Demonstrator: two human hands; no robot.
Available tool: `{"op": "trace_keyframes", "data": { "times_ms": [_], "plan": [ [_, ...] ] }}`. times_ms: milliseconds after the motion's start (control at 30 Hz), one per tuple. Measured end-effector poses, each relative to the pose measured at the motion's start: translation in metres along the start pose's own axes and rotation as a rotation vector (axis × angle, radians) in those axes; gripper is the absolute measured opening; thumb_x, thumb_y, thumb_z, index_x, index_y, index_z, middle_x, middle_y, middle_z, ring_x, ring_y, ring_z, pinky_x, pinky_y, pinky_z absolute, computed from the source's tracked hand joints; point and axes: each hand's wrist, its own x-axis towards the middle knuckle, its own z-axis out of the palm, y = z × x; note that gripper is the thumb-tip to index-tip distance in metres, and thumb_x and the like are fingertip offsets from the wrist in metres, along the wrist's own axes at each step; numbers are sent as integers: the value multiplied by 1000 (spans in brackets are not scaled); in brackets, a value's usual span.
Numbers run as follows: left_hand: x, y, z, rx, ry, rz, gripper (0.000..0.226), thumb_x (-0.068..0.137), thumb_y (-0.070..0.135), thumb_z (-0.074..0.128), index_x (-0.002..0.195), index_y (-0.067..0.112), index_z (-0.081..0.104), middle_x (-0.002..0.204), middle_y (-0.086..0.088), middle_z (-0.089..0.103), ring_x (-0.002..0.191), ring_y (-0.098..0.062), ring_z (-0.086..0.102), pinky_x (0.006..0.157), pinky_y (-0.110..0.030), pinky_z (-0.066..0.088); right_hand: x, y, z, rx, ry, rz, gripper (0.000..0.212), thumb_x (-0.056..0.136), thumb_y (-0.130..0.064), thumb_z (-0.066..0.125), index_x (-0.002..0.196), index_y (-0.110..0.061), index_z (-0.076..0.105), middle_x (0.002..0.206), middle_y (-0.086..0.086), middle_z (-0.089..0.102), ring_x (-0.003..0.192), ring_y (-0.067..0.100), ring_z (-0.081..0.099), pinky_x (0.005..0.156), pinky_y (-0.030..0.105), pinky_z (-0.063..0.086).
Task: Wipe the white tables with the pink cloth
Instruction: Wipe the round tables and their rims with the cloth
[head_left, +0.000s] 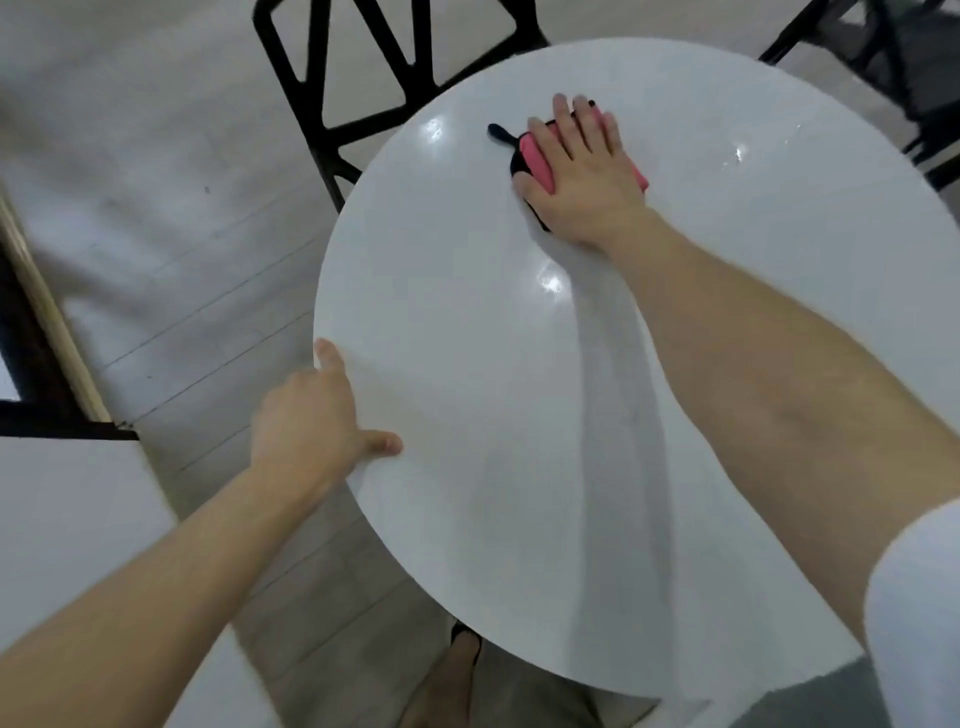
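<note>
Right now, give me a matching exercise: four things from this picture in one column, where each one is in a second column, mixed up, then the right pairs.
1. left hand
2. right hand
3. pink cloth
4. black chair

A. on the floor beyond the table
B. on the tabletop, under a palm
C. holding the table's near edge
D. pressed flat on top of the cloth

Pairs: 1-C, 2-D, 3-B, 4-A

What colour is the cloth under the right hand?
The cloth is pink with black parts, on the white table; head view.
</note>
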Motion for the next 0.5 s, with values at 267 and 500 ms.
{"op": "trace_keyframes", "data": {
  "times_ms": [267,500],
  "plan": [
    [-10,6,-10,-29,-40,20,143,71,70,89,165,3,5,125,-19,65,106,-39,69,72,-40,50,-217,-141,34,155,34,-524,66,112,-54,42,171,-24,33,181,9,18,169,30,5,134,58,9],
    [-7,3,-5,-12,-25,17,149,67,67,93,167,6,1,116,-16,67,98,-37,69,71,-41,54,-83,18,6,50,56,-155,72,107,-65,37,169,-27,36,179,9,23,168,33,15,133,59,16]
  ]
}}
